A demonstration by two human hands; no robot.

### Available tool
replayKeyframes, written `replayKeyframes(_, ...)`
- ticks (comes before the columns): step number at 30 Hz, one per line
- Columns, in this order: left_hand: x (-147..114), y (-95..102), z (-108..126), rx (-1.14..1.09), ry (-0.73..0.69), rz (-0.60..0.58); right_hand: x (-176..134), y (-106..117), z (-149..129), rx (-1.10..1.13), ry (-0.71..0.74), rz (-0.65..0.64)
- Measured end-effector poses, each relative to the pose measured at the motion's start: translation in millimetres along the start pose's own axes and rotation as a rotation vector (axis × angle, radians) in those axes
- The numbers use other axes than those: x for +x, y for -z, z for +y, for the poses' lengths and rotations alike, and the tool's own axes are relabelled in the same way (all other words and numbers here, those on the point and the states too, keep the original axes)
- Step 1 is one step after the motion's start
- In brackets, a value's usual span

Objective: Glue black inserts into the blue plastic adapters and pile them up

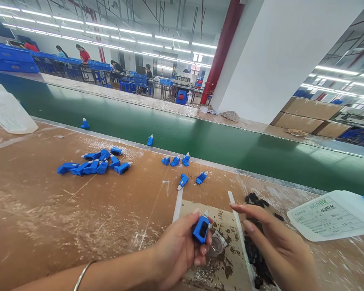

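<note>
My left hand (178, 246) is closed around a blue plastic piece (199, 233) with a black oval inset (203, 228) and a pale tip pointing away from me. To its right, my right hand (276, 238) hovers beside a pile of small black parts (255, 250), thumb and forefinger apart with nothing visible between them. The right hand partly covers that pile. Just right of the held piece, a small round clear dish (216, 245) sits on a stained board (227, 266) edged with white tape.
Similar blue pieces (94, 166) lie heaped at left. Several more (176, 161) stand near the green conveyor belt (182, 125), with one piece (84, 123) on it. White bottles stand at left (10, 107) and right (330, 216). People work at far tables.
</note>
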State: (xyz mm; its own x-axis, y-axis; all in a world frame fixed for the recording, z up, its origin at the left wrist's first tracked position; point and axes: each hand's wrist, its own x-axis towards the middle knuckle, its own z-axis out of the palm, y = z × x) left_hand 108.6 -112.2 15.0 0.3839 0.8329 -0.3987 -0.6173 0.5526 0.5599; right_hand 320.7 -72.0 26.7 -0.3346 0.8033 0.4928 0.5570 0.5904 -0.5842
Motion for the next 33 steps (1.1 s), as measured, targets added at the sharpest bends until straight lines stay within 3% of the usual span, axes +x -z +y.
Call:
replayKeyframes(5,0.5,0.6,5.8,0.15,-0.07,0.067,14.9,16.1,20.8,-0.014,-0.317,0.258)
replayKeyframes(8,3.9,4.4,18.2,0.286,-0.136,0.107,28.6,32.1,46.3,-0.136,-0.404,0.362)
replayKeyframes(10,9.6,11.5,33.7,0.464,-0.244,0.183,36.5,39.1,66.2,-0.201,-0.419,0.327)
replayKeyframes(14,28.7,43.8,79.1,1.059,-0.587,0.507,44.0,34.1,101.0,-0.263,-0.369,0.098)
replayKeyframes(19,34.0,101.1,129.8,1.439,-0.768,0.851,42.7,12.9,122.1,-0.303,-0.257,-0.122)
replayKeyframes(23,14.9,125.1,149.5,1.669,-0.856,1.095,43.1,4.1,126.8,-0.329,-0.225,-0.159)
replayKeyframes(27,26.9,120.8,163.5,1.796,-0.882,1.178,45.0,0.5,127.5,-0.297,-0.218,-0.149)
replayKeyframes(33,120.0,109.4,196.4,1.721,-0.761,1.135,47.4,1.5,112.6,-0.196,-0.152,-0.102)
